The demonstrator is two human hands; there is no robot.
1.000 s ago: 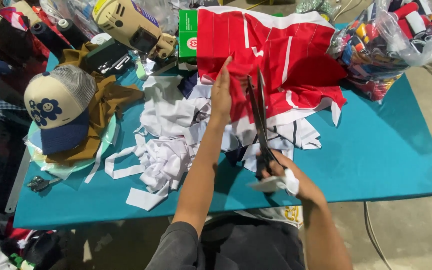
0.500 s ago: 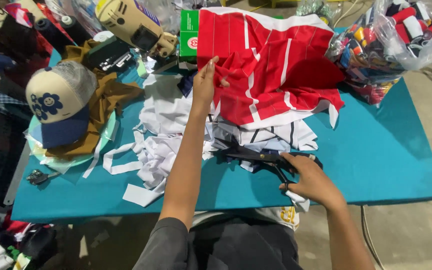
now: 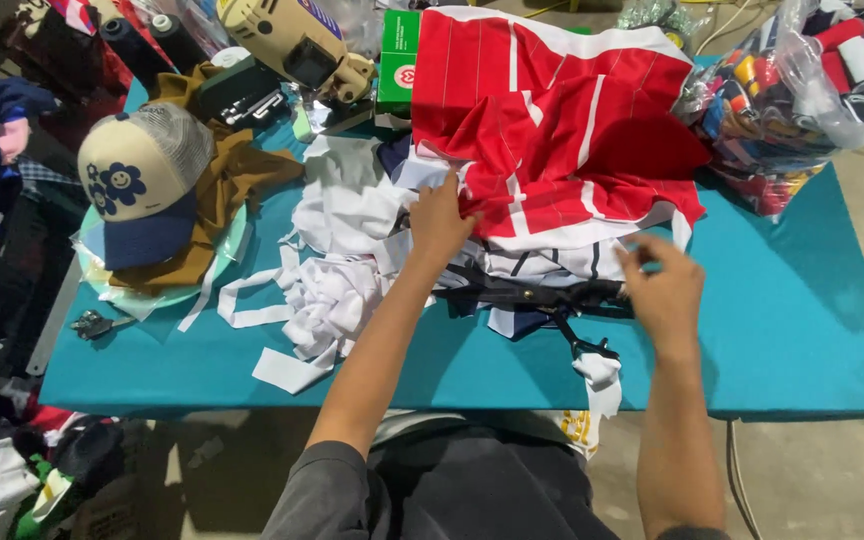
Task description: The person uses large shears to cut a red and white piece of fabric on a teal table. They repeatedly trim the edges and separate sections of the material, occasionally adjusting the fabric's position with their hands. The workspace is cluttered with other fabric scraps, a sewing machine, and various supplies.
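the left hand point(image 3: 440, 222) presses flat, fingers spread, on the red cloth point(image 3: 552, 130) atop the teal table point(image 3: 812, 330). the right hand point(image 3: 664, 290) hovers loosely open, holding nothing, just beside the black scissors point(image 3: 542, 298) lying on the white scraps point(image 3: 337, 300).

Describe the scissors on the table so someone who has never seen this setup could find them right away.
Start at the teal table and find the red striped shirt spread at its middle. Just below it, on white and striped cloth, lie the scissors, between the left hand and the right hand. They are the only long, black metal thing among soft fabric.
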